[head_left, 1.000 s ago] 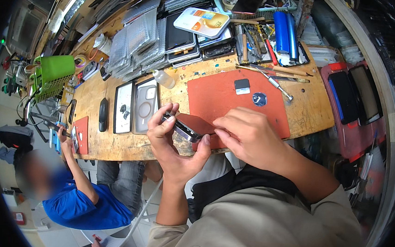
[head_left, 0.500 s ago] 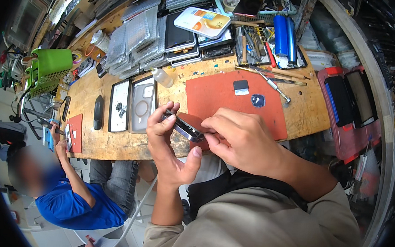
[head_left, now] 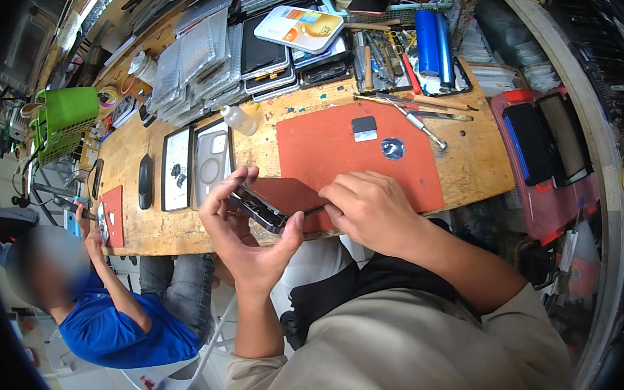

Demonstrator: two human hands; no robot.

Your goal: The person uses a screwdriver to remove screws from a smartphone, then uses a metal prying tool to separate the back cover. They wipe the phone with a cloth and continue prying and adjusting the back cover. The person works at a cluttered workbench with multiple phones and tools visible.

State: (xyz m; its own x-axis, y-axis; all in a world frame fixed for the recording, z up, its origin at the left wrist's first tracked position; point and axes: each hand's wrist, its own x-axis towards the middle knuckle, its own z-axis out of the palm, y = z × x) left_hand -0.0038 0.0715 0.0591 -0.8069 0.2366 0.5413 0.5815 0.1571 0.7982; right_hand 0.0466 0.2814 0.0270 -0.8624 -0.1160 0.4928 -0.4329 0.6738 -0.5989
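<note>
Little had shifted since a second earlier: both hands stayed at the near edge of the cluttered wooden counter (head_left: 468, 163), beside a red mat (head_left: 331, 141). Trays, tools and a green basket (head_left: 65, 120) crowded the workshop; a person in blue (head_left: 119, 319) sat alongside. The dark phone (head_left: 260, 207), slim and tilted, was gripped in the left hand (head_left: 246, 234), while the right hand (head_left: 369, 210) pinched its end.
</note>
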